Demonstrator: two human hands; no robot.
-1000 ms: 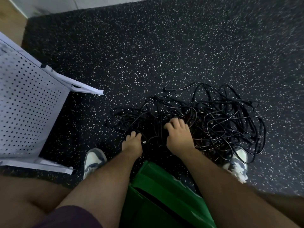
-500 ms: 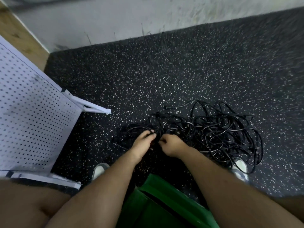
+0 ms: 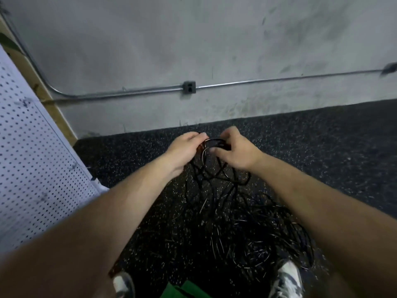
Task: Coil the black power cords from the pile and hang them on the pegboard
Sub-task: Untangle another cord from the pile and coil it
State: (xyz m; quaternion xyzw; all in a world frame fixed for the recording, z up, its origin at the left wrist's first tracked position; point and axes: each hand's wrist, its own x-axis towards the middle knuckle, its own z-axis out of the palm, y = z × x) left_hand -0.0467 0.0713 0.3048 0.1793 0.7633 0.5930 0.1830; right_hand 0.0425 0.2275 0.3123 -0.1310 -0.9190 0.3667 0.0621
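Tangled pile of black power cords (image 3: 257,233) blurred, strands indistinct, left hand (image 3: 184,147) and right hand (image 3: 238,151) each pinching one lifted cord loop (image 3: 214,140), white perforated pegboard (image 3: 32,168) cropped left.

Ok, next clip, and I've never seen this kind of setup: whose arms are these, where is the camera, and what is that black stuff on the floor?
There is no machine here. A person wears a wide-angle camera on the head, looking forward and down, so the two bare arms are their own. The left hand and right hand meet above the floor, and both hold a loop of black cord. Strands hang from it down to the pile of tangled black power cords on the speckled dark floor. The white perforated panel at the left edge is the pegboard, where coiled cords should hang. At the bottom are the person's shoes and something green, too cropped to identify. Behind is a grey wall with a metal conduit and an outlet box.
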